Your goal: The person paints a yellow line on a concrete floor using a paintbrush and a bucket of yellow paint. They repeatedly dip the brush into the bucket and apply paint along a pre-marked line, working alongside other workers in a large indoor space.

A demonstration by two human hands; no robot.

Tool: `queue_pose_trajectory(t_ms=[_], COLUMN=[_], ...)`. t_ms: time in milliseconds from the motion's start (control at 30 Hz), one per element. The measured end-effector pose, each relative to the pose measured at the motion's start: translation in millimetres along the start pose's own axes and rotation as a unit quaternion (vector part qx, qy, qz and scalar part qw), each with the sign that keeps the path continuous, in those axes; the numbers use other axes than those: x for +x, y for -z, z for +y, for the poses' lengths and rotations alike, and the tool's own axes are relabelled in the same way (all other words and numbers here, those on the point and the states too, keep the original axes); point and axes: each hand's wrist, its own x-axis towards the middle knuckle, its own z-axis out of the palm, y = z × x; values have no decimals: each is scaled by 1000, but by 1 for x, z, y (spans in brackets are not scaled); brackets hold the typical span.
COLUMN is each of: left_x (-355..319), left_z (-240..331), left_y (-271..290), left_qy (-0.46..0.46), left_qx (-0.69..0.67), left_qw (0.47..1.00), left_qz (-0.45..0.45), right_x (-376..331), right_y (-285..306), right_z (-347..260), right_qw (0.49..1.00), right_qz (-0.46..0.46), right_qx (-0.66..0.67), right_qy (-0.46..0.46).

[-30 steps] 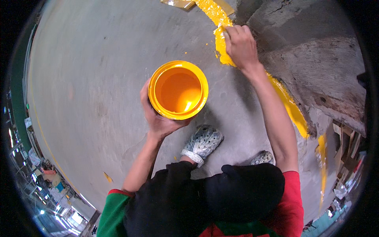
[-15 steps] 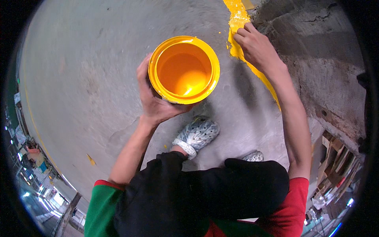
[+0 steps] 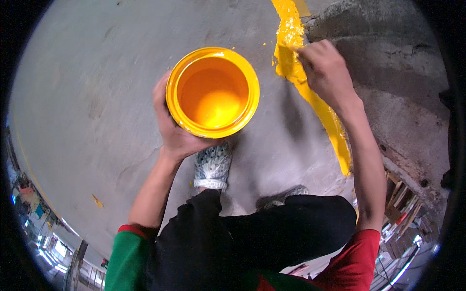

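My left hand is wrapped round the left and near side of a paint can, which it holds up above the floor. The can's rim is coated yellow, and glossy yellow paint shows inside. My right hand is closed beside a wet yellow stripe on the floor. A darker yellow patch lies just off its fingertips; whether this is a paint-covered brush or a shadow, I cannot tell. The stripe is thick and lumpy at the far end and smoother nearer me.
Along the right runs a rough concrete step, close to the stripe. My covered shoe stands on the grey floor below the can. A small yellow scrap lies at left. Wooden boards are stacked at lower right.
The can and my left hand have shifted left and slightly nearer. My right hand has come nearer, and yellow now extends wider and farther along the stripe's near end.
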Motion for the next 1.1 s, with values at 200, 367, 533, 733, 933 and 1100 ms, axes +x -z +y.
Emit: queue_pose_trajectory(t_ms=[200, 367, 533, 733, 933, 1100], left_x=[5, 5, 5, -8, -24, -27], left_z=[-25, -39, -49, -56, -58, -56], left_y=[15, 25, 27, 20, 22, 25], left_qy=[18, 59, 25, 47, 54, 56], left_qx=[28, 41, 111, 136, 146, 152], left_qw=[999, 997, 992, 988, 986, 985], left_qz=[24, 35, 62, 49, 53, 54], right_x=[55, 40, 24, 43, 28, 41], right_y=[-16, -37, -27, -49, -52, -47], right_z=[12, -20, -30, -8, -28, -26], right_qw=[938, 953, 942, 936, 952, 944], right_qz=[224, 178, 200, 247, 196, 246], right_qx=[88, 14, 40, 10, 52, 34], right_qy=[-251, -244, -268, -251, -228, -217])
